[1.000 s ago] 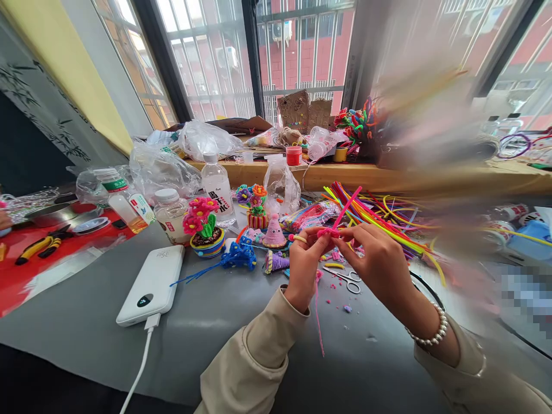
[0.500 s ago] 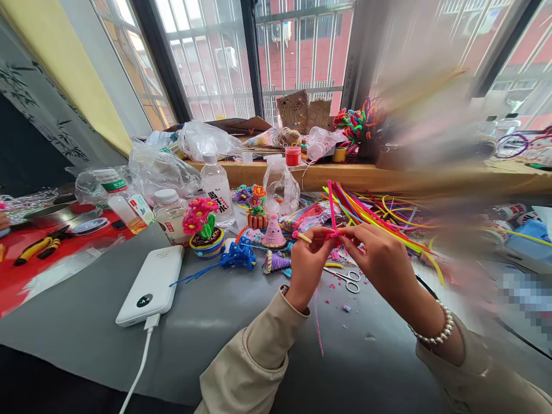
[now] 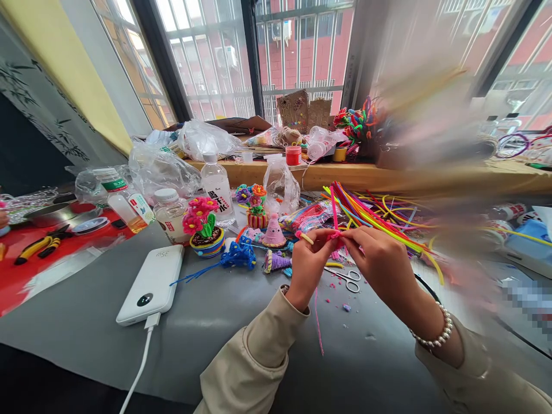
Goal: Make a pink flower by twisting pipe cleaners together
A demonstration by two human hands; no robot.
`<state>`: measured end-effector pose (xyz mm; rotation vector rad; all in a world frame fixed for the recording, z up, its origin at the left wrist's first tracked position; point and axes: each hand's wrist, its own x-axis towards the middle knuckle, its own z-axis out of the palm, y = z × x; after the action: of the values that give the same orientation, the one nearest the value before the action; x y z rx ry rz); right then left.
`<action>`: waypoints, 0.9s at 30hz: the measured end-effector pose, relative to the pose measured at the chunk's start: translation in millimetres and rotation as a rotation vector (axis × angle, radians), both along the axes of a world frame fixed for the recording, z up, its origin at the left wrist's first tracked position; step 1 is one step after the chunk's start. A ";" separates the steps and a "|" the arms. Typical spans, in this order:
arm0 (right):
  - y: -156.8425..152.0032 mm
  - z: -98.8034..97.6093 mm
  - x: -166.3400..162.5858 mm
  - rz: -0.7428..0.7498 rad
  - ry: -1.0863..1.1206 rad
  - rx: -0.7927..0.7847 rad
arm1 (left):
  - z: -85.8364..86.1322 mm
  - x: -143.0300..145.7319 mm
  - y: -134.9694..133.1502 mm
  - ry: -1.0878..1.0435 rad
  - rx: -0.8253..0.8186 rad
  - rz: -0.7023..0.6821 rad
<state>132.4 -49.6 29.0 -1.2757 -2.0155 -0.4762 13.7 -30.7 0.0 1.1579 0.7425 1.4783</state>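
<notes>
My left hand (image 3: 308,267) and my right hand (image 3: 379,264) meet above the grey table (image 3: 224,322), both pinched on a pink pipe cleaner (image 3: 334,215). Its upper end stands up between my fingertips and its long tail (image 3: 318,322) hangs down below my left hand. A small yellow stick with a pink tip (image 3: 304,237) pokes out left of my left fingers. Scissors (image 3: 347,279) lie on the table just under my hands, among pink fluff scraps.
A pile of coloured pipe cleaners (image 3: 379,215) lies behind my hands. Finished pipe-cleaner flowers (image 3: 204,227), small cones (image 3: 273,233), bottles (image 3: 218,190) and plastic bags crowd the back. A white power bank (image 3: 150,284) with cable lies left. Pliers (image 3: 37,247) rest on red cloth.
The pink pipe cleaner's upper end swung from leaning right to standing nearly upright, as my fingers twisted it. Both hands stayed in place.
</notes>
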 end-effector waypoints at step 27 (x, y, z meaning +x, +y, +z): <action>2.7 -0.1 -0.5 0.055 -0.023 0.061 | -3.7 0.3 1.9 -0.020 -0.037 -0.002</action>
<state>131.9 -46.9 28.9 -1.1797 -2.0340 -0.5237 14.0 -28.8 -3.7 1.1146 0.7516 1.4668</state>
